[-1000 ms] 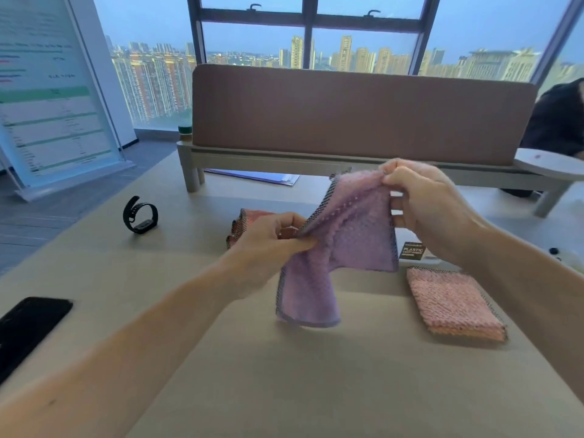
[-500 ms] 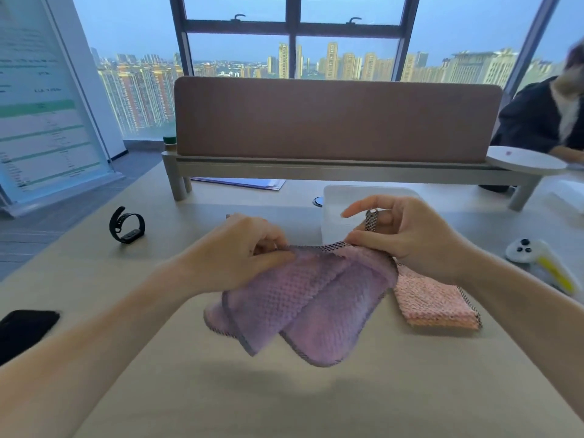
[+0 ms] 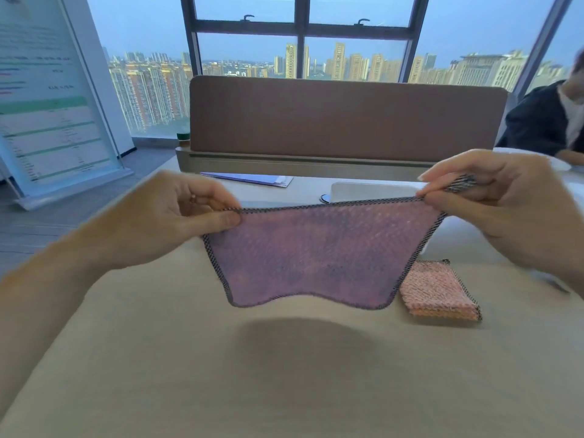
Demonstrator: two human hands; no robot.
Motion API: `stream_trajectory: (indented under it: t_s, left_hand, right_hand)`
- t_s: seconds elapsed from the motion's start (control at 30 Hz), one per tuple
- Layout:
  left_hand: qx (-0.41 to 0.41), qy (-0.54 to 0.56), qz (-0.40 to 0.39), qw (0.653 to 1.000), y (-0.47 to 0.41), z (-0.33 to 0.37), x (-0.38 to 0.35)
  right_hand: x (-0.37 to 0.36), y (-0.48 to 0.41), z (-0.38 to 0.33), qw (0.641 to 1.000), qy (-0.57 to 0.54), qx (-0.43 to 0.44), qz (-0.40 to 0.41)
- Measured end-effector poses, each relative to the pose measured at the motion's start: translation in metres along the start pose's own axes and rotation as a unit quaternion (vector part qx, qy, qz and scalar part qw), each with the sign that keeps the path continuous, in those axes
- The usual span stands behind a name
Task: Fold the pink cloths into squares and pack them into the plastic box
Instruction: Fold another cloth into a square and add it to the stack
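**Pink cloth held spread above the desk**

The left hand (image 3: 177,216) pinches the upper left corner of the pink cloth (image 3: 316,254) between its thumb and curled fingers. The cloth hangs open in the air over the middle of the desk (image 3: 284,390), with its face toward the camera. Its taut top edge, and so its long axis, runs left to right. The lower edge hangs free in a shallow wave, and a soft shadow lies on the desktop beneath it. The fabric is mauve-pink with a fine waffle-like nap, and it is bound all round by a dark checked border.

Behind the top edge, toward the far edge of the desk, stands the plastic box (image 3: 373,191). It is pale, rectangular and round-cornered, and largely hidden; its contents cannot be told. A folded cloth (image 3: 439,292) lies flat toward the right edge of the desk. It is salmon-pink, nubbly, layered and square, and one corner points toward the camera. The right hand (image 3: 505,210) pinches the upper right corner of the held cloth between thumb and forefinger, and a bit of checked trim sticks out past the fingertips.

A printed board (image 3: 53,105) leans at the far left. Papers (image 3: 252,179) lie at the far edge of the desk, below a brown divider panel (image 3: 341,115). A seated person (image 3: 543,121) is at the far right.
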State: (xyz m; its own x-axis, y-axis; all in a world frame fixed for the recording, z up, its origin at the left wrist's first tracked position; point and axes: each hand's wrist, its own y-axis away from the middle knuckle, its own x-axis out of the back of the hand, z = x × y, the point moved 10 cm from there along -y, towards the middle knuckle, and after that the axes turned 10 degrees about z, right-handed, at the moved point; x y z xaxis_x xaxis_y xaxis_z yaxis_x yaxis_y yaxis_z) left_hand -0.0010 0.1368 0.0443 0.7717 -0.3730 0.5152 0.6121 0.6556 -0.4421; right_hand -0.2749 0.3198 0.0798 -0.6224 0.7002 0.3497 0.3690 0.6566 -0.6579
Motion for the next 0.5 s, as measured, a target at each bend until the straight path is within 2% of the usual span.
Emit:
stream_trajectory:
  t_s: [0.1, 0.2, 0.33, 0.43, 0.5]
  left_hand:
    - [-0.049, 0.005, 0.066, 0.997, -0.001, 0.040, 0.026]
    - [-0.046, -0.005, 0.094, 0.994, -0.022, 0.038, 0.030]
    - [0.028, -0.071, 0.030, 0.997, -0.043, -0.028, -0.016]
    - [0.079, -0.109, -0.012, 0.991, -0.035, -0.091, -0.058]
    - [0.105, -0.130, -0.025, 0.986, -0.028, -0.125, -0.079]
  right_hand:
    - [0.023, -0.009, -0.016, 0.998, -0.018, 0.018, 0.050]
    - [0.024, -0.027, -0.010, 0.998, -0.008, 0.020, 0.058]
    - [-0.016, -0.034, 0.046, 0.994, 0.110, -0.006, 0.013]
    - [-0.057, -0.011, 0.112, 0.989, 0.120, -0.075, -0.034]
    - [-0.081, 0.009, 0.144, 0.981, 0.158, -0.091, -0.063]
